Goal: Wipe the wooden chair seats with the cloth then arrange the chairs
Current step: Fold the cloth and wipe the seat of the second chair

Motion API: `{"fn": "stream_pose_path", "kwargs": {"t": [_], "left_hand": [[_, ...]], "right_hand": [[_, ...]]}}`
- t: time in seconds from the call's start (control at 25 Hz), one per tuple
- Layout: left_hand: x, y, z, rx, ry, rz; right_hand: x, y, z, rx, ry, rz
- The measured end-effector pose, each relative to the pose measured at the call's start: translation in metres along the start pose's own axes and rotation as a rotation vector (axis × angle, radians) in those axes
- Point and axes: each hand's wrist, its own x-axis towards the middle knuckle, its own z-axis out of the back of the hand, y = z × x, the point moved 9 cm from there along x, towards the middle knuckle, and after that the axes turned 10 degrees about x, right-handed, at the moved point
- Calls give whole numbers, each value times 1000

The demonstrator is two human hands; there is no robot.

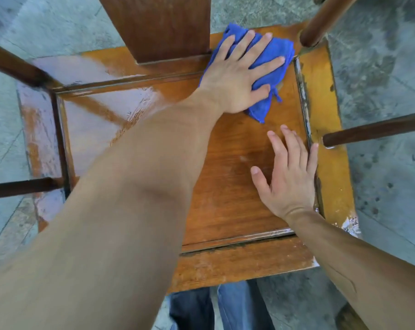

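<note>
A wooden chair seat [227, 186] fills the head view from above, its left half shiny and wet. A folded blue cloth [276, 55] lies at the seat's far right corner beside the backrest. My left hand [237, 72] reaches across the seat and presses flat on the cloth with its fingers spread and straight. My right hand [289, 172] rests flat on the seat's right side, fingers straight, close to the inner frame edge. It holds nothing.
The chair's broad back slat [158, 27] rises at the far middle. Dark armrest rails [377, 128] cross on both sides, with a round post [320, 22] at the far right. Grey concrete floor [387, 67] surrounds the chair. My jeans [227, 308] show below the seat's front edge.
</note>
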Motion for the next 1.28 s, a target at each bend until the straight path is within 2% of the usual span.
{"fn": "stream_pose_path", "kwargs": {"t": [0.12, 0.24, 0.32, 0.4, 0.48, 0.6, 0.68, 0.8, 0.92, 1.04, 1.16, 1.2, 1.28], "left_hand": [[-62, 9, -2, -23, -74, 15], [-212, 33, -24, 28, -41, 190], [-319, 45, -39, 5, 46, 447], [-393, 21, -57, -38, 206, 685], [-412, -35, -66, -46, 294, 704], [-359, -106, -57, 7, 221, 448], [-300, -117, -45, 17, 124, 352], [-190, -104, -18, -23, 27, 349], [-54, -65, -3, -11, -34, 348], [63, -3, 8, -110, 46, 489], [97, 32, 8, -201, 122, 641], [92, 28, 11, -173, 85, 607], [66, -3, 14, -72, -25, 428]], "right_hand": [[-1, -2, 0, -5, 0, 4], [-5, 0, 0, -19, 22, 10], [-6, 1, -2, -26, 35, 2], [-4, 2, -1, -37, 57, -10], [-2, 4, 0, -33, 63, -14], [-5, 2, 4, 41, 36, -15], [-4, -2, 12, 128, -40, -59], [-6, -10, 21, 247, -145, -130], [-5, -11, 22, 276, -168, -136], [-4, -12, 19, 276, -155, -132], [-1, -12, 16, 268, -144, -123], [0, -13, 16, 261, -136, -120], [-1, -14, 15, 251, -133, -119]]}}
